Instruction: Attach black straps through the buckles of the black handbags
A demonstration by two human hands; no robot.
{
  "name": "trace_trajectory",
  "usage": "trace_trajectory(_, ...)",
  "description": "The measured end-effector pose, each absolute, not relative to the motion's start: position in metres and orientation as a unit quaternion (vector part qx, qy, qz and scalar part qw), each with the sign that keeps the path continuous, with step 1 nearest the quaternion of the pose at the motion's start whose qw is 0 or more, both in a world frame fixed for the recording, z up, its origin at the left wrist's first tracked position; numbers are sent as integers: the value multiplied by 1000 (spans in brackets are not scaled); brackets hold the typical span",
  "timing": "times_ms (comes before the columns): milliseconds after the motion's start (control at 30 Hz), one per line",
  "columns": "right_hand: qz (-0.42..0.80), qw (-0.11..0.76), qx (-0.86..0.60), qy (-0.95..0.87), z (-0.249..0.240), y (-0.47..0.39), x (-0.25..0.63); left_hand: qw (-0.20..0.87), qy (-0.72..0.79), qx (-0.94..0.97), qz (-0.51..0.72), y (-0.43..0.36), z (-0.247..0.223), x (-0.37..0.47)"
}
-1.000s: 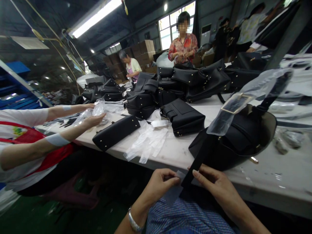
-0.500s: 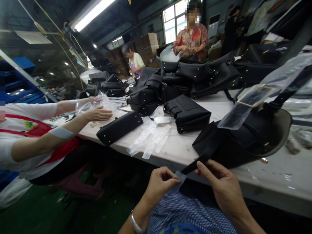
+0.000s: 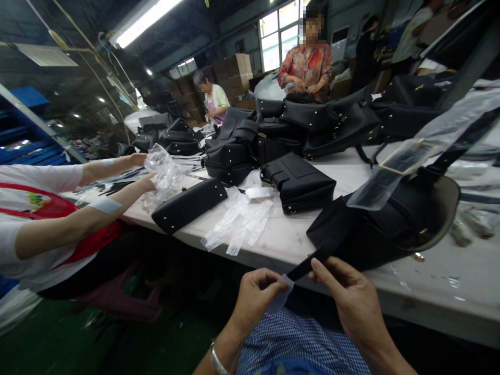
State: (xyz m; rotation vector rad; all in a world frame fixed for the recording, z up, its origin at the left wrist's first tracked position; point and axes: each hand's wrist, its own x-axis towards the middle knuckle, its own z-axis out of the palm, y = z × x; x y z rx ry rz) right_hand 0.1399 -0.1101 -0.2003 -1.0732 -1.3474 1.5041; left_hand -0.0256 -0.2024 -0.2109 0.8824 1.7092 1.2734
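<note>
Many bags [image 3: 369, 234], pale table [image 3: 291, 237], cartons [image 3: 234, 73] behind.

Black strap [image 3: 303, 267] slanted, lower end at translucent film [image 3: 282, 296]; open black bag [image 3: 377, 239] behind.

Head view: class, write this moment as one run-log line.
left hand: pinching translucent film | right hand: holding black strap | black bag: open, on table

A green floor [image 3: 156, 349] lies below the near edge of the worktop [image 3: 425, 278]; beyond its far edge are stacked cartons [image 3: 236, 78], a bright window [image 3: 289, 44] and a lit tube [image 3: 148, 22].
</note>
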Motion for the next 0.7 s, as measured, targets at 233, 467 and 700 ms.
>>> trace_trajectory(233, 584, 442, -441, -519, -202, -113, 143, 420, 649, 383, 506, -204, -205, -26)
trace_trajectory(467, 568, 445, -438, -536, -205, -114, 142, 423, 665, 338, 514, -206, -211, -24)
trace_trajectory(700, 576, 444, -431, -533, -205, -114, 139, 451, 654, 326, 512, -204, -209, -22)
